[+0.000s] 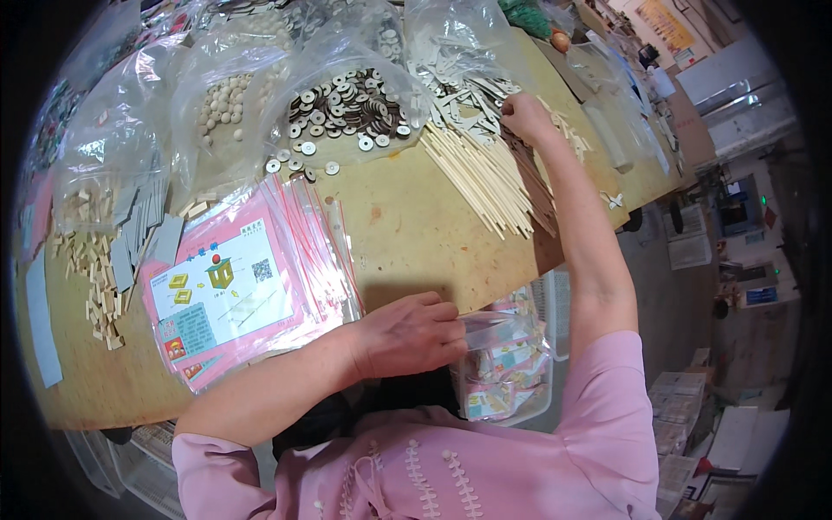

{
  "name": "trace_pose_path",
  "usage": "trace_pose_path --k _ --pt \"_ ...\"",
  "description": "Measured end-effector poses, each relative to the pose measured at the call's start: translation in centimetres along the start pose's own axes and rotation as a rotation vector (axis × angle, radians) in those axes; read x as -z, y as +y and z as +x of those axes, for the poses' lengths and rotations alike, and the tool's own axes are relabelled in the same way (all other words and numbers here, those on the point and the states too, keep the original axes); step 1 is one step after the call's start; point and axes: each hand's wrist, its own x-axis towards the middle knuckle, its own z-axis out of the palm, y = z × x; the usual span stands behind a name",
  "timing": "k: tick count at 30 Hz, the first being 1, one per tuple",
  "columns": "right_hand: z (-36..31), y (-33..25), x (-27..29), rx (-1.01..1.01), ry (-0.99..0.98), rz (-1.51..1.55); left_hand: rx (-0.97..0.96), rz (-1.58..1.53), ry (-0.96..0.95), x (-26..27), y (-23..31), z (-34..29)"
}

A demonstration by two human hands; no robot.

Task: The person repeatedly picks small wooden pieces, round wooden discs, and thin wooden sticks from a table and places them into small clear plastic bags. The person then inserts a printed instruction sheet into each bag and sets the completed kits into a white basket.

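Near the table's front edge my left hand [414, 336] is closed on a clear plastic bag [492, 330], which sticks out to the right over a plastic bin. My right arm stretches to the far right, where my right hand [525, 118] is closed at the edge of a heap of flat pale-grey pieces [464, 106]. Its fingertips are hidden, so what they hold does not show. Just below that hand lie brown sticks [530, 170], beside a bundle of pale wooden sticks [477, 182]. Short pale wood pieces [568, 130] lie to its right.
Clear bags hold round washer-like discs [351, 104] and wooden balls [227, 102]. Pink printed sheets in plastic sleeves [234, 277] are stacked left of centre. Small wood blocks [102, 286] and grey slats [143, 225] lie farther left. The bin [546, 394] of filled packets stands below the table edge.
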Motion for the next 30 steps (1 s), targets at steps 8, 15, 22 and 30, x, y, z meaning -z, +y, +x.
trace_pose_path --k 8,15,22,30 --pt "-1.4 -1.0 -0.2 -0.094 0.045 -0.069 0.053 -0.010 0.009 -0.8 0.2 -0.2" --pt "-6.3 1.3 1.2 -0.043 0.301 0.098 0.088 -0.128 0.064 -0.5 0.2 0.1" --pt "-18.5 1.6 5.8 -0.046 0.113 1.295 0.112 -0.111 0.157 -1.5 0.4 0.0" --pt "-33.9 -8.9 4.9 0.005 0.050 1.296 0.072 -0.058 0.111 -0.8 1.2 0.5"
